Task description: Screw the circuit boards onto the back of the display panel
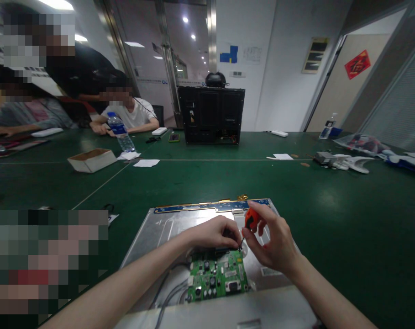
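A screwdriver with an orange and black handle (251, 219) is gripped in my right hand (275, 240). It stands tilted, its tip at the upper right corner of a green circuit board (219, 276). Beside the tip, the fingers of my left hand (218, 230) are pinched together low over the board's upper edge; what they hold, if anything, is hidden. The board lies on a silver metal panel (159, 237) with a narrow blue circuit strip (193, 208) along its far edge. Grey cables (175, 292) run from the board's left side.
Across the green table (200, 180) stands a black monitor housing (212, 114). An open white box (92, 161) and a water bottle (121, 132) are at the left. Metal and white parts (340, 161) lie at the far right. Several people are on the left side.
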Action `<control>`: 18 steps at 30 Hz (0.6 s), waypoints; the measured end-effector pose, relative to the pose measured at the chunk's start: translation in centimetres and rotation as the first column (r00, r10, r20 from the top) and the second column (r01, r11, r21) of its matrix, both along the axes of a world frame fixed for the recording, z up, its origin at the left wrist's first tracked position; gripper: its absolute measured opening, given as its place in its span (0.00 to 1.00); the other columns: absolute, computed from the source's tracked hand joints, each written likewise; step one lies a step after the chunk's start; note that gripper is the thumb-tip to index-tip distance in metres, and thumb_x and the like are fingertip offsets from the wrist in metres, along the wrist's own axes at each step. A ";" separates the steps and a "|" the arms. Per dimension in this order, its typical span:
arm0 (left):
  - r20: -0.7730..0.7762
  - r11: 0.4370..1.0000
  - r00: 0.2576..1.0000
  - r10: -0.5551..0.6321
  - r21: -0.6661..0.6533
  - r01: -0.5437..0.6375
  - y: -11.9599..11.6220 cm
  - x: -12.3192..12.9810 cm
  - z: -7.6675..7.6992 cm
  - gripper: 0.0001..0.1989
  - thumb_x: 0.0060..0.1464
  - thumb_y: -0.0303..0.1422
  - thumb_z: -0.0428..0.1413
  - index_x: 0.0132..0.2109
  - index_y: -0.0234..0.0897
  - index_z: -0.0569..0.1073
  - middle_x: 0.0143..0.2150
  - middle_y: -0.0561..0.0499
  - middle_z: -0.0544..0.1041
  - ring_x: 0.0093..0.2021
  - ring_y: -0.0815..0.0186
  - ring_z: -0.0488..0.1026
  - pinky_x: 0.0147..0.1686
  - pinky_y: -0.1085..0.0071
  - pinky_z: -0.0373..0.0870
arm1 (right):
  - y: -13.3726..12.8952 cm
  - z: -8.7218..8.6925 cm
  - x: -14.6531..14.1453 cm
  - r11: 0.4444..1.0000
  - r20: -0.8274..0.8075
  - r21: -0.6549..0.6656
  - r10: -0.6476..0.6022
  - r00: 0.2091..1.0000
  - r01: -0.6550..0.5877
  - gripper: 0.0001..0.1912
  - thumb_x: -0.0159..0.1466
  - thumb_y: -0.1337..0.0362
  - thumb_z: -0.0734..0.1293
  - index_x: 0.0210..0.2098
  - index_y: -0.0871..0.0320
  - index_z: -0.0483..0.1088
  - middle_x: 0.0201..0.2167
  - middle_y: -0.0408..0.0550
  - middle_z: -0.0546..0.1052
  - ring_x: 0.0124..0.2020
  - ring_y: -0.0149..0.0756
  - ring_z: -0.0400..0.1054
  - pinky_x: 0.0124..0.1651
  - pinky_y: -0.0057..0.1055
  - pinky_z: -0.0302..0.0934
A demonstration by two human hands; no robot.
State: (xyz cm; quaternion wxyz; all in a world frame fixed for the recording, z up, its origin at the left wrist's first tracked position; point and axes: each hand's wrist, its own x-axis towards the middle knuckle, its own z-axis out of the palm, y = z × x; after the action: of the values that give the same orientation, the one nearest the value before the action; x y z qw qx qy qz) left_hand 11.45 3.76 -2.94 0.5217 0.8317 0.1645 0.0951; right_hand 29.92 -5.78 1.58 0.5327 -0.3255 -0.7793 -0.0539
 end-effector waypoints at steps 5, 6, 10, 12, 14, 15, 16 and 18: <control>0.005 1.000 1.000 -0.007 -0.008 0.007 0.0 0.0 -0.3 0.06 0.56 0.33 0.64 0.38 0.34 0.80 0.33 0.52 0.78 0.35 0.66 0.73 0.39 0.73 0.68 | -0.2 0.2 -0.1 0.999 -0.015 -0.026 0.019 1.000 -0.019 0.29 0.64 0.72 0.61 0.64 0.57 0.55 0.32 0.44 0.74 0.23 0.29 0.65 0.22 0.25 0.64; 0.006 1.000 1.000 -0.004 -0.009 0.005 0.0 0.0 -0.3 0.06 0.56 0.33 0.64 0.38 0.34 0.80 0.33 0.52 0.78 0.35 0.66 0.73 0.38 0.73 0.68 | -0.2 0.1 -0.1 1.000 -0.013 -0.025 0.012 1.000 -0.012 0.29 0.64 0.72 0.61 0.64 0.57 0.55 0.32 0.44 0.74 0.22 0.28 0.65 0.21 0.24 0.63; 0.010 1.000 1.000 0.012 -0.007 -0.012 -0.2 0.0 0.0 0.06 0.55 0.33 0.65 0.35 0.34 0.80 0.30 0.54 0.76 0.33 0.67 0.71 0.36 0.75 0.67 | 0.1 -0.1 -0.1 1.000 -0.013 -0.002 -0.003 1.000 0.003 0.29 0.64 0.72 0.62 0.63 0.55 0.55 0.31 0.42 0.73 0.21 0.27 0.63 0.20 0.23 0.61; 0.015 1.000 1.000 0.019 -0.004 -0.018 -0.2 0.0 0.1 0.05 0.55 0.32 0.64 0.34 0.34 0.79 0.29 0.54 0.75 0.32 0.68 0.70 0.35 0.75 0.66 | 0.2 -0.2 -0.1 1.000 -0.016 0.008 -0.006 1.000 0.006 0.29 0.64 0.71 0.64 0.63 0.53 0.55 0.31 0.41 0.72 0.21 0.26 0.63 0.20 0.22 0.61; 0.019 1.000 1.000 0.023 -0.001 -0.023 -0.3 0.0 0.2 0.04 0.54 0.31 0.64 0.33 0.34 0.79 0.29 0.54 0.75 0.32 0.68 0.70 0.35 0.75 0.66 | 0.3 -0.3 0.0 1.000 -0.014 0.010 -0.008 1.000 0.008 0.28 0.65 0.70 0.65 0.63 0.52 0.56 0.31 0.41 0.72 0.20 0.26 0.62 0.20 0.22 0.60; 0.020 1.000 1.000 0.024 0.001 -0.024 -0.3 0.0 0.2 0.04 0.54 0.31 0.64 0.33 0.34 0.79 0.29 0.54 0.75 0.33 0.67 0.71 0.35 0.75 0.66 | 0.4 -0.4 0.0 1.000 -0.010 0.009 -0.006 1.000 0.007 0.28 0.65 0.70 0.65 0.63 0.52 0.56 0.31 0.41 0.72 0.20 0.26 0.62 0.20 0.22 0.60; 0.021 1.000 0.999 0.024 0.003 -0.024 -0.3 0.0 0.2 0.04 0.54 0.30 0.64 0.33 0.34 0.79 0.30 0.54 0.75 0.33 0.67 0.71 0.35 0.75 0.66 | 0.4 -0.4 0.0 1.000 -0.006 0.008 -0.003 1.000 0.003 0.28 0.66 0.70 0.65 0.63 0.52 0.56 0.31 0.41 0.72 0.21 0.26 0.62 0.20 0.22 0.61; 0.020 1.000 1.000 0.023 0.006 -0.023 -0.3 0.0 0.1 0.04 0.54 0.31 0.64 0.33 0.34 0.79 0.29 0.54 0.75 0.33 0.67 0.71 0.35 0.75 0.66 | 0.3 -0.3 0.1 1.000 -0.001 0.006 0.008 1.000 -0.008 0.28 0.66 0.70 0.65 0.63 0.53 0.56 0.31 0.41 0.72 0.21 0.27 0.63 0.20 0.23 0.61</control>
State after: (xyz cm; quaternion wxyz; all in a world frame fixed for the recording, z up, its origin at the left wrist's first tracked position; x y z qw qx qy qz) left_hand 11.48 3.48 -2.80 0.5194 0.8305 0.1685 0.1099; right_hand 30.02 -5.45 1.25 0.5341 -0.3207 -0.7804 -0.0538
